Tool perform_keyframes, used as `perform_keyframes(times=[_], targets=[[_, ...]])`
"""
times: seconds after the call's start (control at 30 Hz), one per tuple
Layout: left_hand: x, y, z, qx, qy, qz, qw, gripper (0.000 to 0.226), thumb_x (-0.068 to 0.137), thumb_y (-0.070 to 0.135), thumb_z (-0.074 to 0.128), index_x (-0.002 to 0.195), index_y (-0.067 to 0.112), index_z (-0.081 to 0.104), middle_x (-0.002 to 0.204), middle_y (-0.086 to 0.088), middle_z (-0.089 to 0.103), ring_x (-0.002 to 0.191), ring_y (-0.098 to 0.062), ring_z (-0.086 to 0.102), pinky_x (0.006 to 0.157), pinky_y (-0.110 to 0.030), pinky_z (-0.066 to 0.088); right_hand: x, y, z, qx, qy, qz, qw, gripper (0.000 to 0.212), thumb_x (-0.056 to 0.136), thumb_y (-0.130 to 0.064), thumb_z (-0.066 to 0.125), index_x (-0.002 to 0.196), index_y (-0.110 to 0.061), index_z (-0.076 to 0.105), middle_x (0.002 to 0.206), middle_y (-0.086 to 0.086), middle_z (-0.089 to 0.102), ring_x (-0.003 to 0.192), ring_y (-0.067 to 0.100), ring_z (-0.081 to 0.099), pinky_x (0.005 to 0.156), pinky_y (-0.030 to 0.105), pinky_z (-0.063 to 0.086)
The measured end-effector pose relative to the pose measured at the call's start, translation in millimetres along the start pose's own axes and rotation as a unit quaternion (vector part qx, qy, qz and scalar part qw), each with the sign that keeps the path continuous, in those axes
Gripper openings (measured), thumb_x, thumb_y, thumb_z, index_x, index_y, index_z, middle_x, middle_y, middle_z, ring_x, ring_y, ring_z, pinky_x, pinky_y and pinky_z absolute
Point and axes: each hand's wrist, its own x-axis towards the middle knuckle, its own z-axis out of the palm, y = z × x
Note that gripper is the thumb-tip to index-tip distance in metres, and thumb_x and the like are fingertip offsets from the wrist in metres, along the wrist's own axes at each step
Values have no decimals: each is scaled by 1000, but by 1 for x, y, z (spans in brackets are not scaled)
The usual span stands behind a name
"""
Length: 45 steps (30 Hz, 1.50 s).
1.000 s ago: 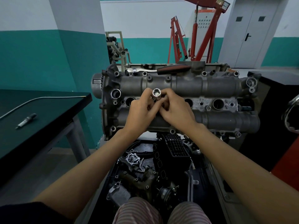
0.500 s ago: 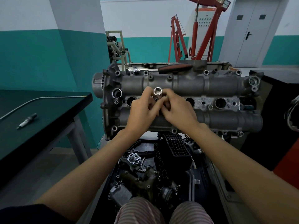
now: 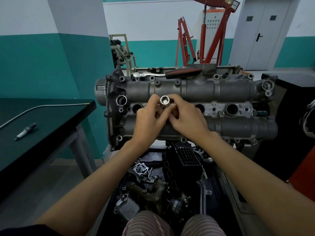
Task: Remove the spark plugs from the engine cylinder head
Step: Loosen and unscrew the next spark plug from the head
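A teal-and-white workshop is seen, with a dark bin of loose black and cast-metal engine parts (image 3: 153,181) nearest. Above it, over the second plug well of the grey cast-aluminium cylinder head (image 3: 238,128), a bright chromed spark plug socket (image 3: 164,100) is pinched by the curled fingers of the left hand (image 3: 146,120) and the right hand (image 3: 185,120). The socket should be kept square to the well and turned by fingers evenly, so threads are not galled. One removed spark plug (image 3: 25,131) lies on the black table (image 3: 51,116); a ratchet (image 3: 167,74) rests farther back.
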Motion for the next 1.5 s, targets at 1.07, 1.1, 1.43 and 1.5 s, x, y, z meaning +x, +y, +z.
perform_keyframes(times=[1.07, 1.1, 1.43, 1.5], targets=[[1, 3, 2, -10, 7, -8, 1000, 28, 84, 29, 67, 80, 14, 44, 55, -1, 53, 48, -15, 50, 45, -26, 41, 1, 1, 0, -16, -7, 34, 999, 15, 87, -27, 54, 92, -21, 42, 72, -8, 55, 77, 26, 61, 52, 30, 25], [0, 3, 0, -6, -8, 5, 1000, 24, 84, 30, 66, 85, 16, 46, 57, -1, 55, 49, -14, 50, 46, -24, 42, 1, 2, 0, -17, -7, 36, 999, 17, 87, -25, 54, 86, -22, 37, 68, -9, 49, 75, 28, 59, 50, 31, 20], [3, 2, 3, -23, 21, -34, 999, 29, 85, 24, 67, 77, 18, 41, 51, -6, 54, 44, -19, 50, 43, -29, 39, 0, 1, 1, -12, -5, 13, 1000, 26, 88, -30, 52, 112, -21, 48, 82, -2, 67, 79, 23, 62, 56, 30, 31], [3, 3, 3, -27, 18, -36, 999, 31, 83, 27, 70, 78, 16, 41, 52, -2, 54, 47, -19, 52, 43, -28, 40, 2, 3, 1, 5, -8, 46, 999, 18, 85, -32, 55, 97, -24, 45, 76, -6, 63, 73, 19, 59, 52, 30, 29]])
